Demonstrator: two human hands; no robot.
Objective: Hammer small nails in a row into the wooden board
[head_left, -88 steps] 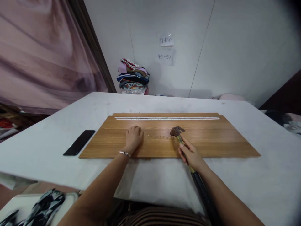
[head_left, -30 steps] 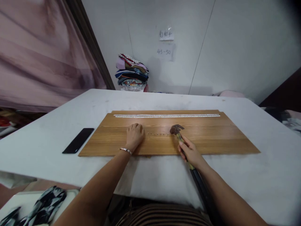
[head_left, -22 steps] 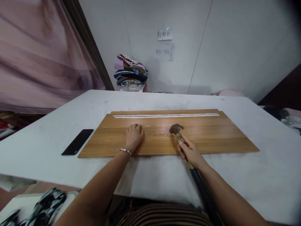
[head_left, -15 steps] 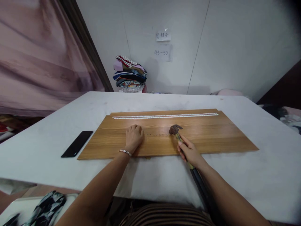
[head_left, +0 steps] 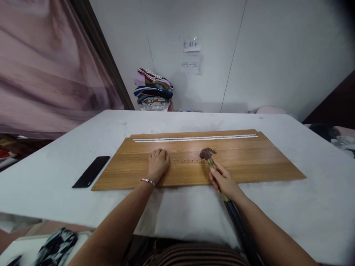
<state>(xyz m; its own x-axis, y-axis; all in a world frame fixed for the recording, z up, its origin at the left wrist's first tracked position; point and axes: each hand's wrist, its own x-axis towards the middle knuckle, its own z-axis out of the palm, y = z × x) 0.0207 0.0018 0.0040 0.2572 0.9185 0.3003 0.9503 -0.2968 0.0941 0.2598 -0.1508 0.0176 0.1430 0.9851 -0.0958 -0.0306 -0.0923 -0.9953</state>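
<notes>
A claw hammer (head_left: 210,162) with a rusty brown head and a yellow-and-black handle is gripped by my right hand (head_left: 223,180) partway along the handle. Its head is just above the right end of a row of several small nails (head_left: 188,160) in the wood-grain board (head_left: 249,162). To the left of that row, my left hand (head_left: 158,162) rests palm down on the board, its fingers loosely bent and partly foreshortened. Nothing shows in the left hand. Two white measuring strips (head_left: 194,138) run along the board's far side.
The board lies on a white-covered table (head_left: 69,147). A black phone (head_left: 91,171) lies left of the board. At the back, a stack of folded cloth (head_left: 154,88) stands against the wall, near two paper notes (head_left: 191,64). Patterned fabric (head_left: 57,245) lies at lower left.
The view has tilted slightly, so the scene sits a little lower. The hammer head looks slightly higher off the board; the left hand stays in place.
</notes>
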